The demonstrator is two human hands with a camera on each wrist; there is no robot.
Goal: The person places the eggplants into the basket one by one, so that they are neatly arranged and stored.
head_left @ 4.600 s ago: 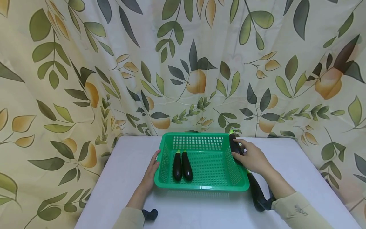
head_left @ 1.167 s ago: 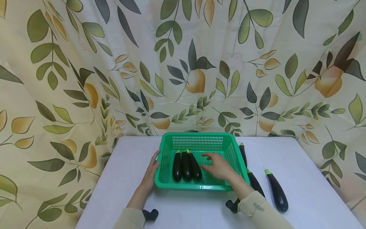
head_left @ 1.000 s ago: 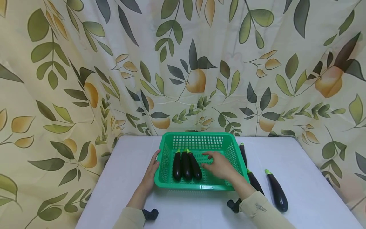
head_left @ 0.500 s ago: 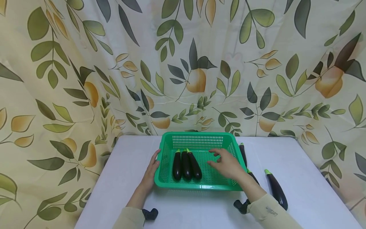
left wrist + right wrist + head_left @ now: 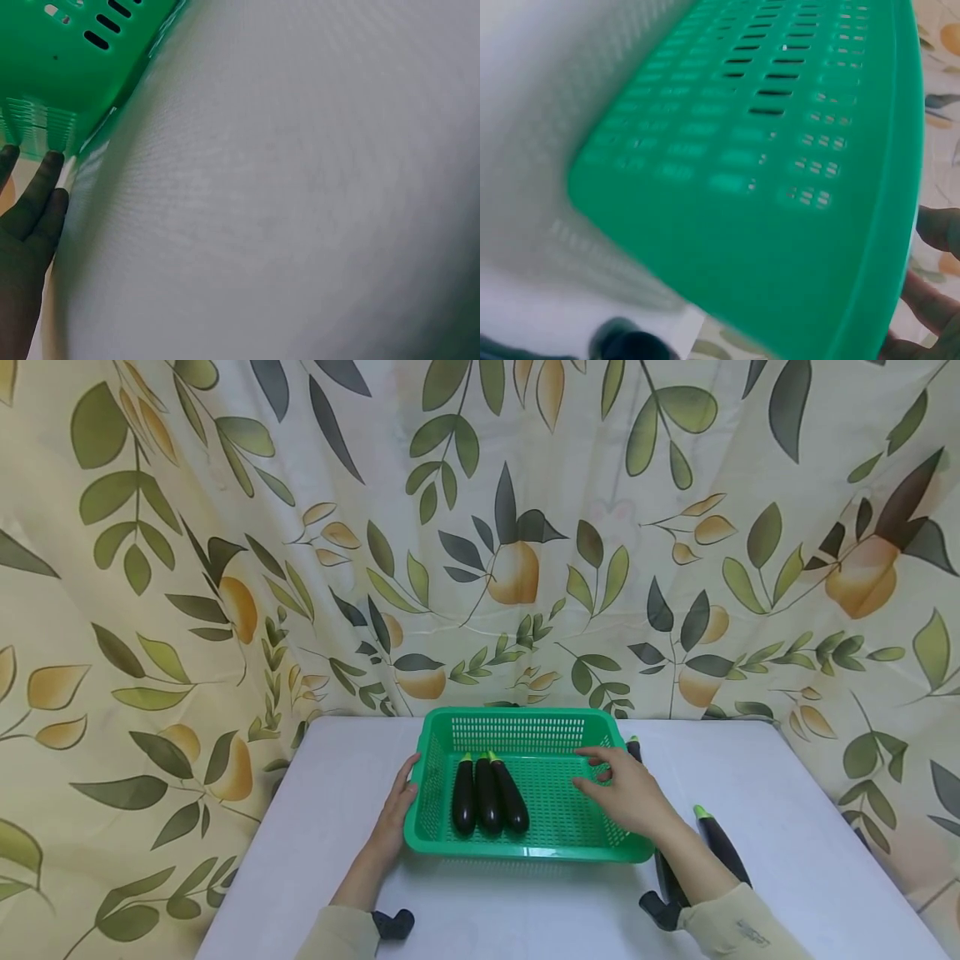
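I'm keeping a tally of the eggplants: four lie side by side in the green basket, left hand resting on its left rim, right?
Not quite: the head view shows three eggplants side by side in the green basket, not four. The left hand does rest on its left rim.
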